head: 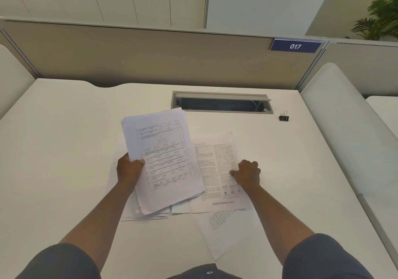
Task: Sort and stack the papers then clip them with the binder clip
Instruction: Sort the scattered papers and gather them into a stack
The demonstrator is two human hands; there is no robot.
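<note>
While the left hand (129, 167) grips a tilted sheaf of white printed papers (160, 160) by its left edge, thumb on top, the right hand (247, 173) presses curled fingers onto a two-column printed sheet (217, 171) lying flat on the white desk (64, 141). More loose sheets (217, 233) lie underneath. A small black binder clip (284, 117) sits well apart, near the grey cable hatch (221, 102).

Surface (64, 149) off-white; papers (163, 160) white with black print, top sheet ruled in table grid; binder clip (284, 118) black, wire handles pale metal; sign (295, 46) navy, white "017"; sleeves (64, 263) slate grey-blue
</note>
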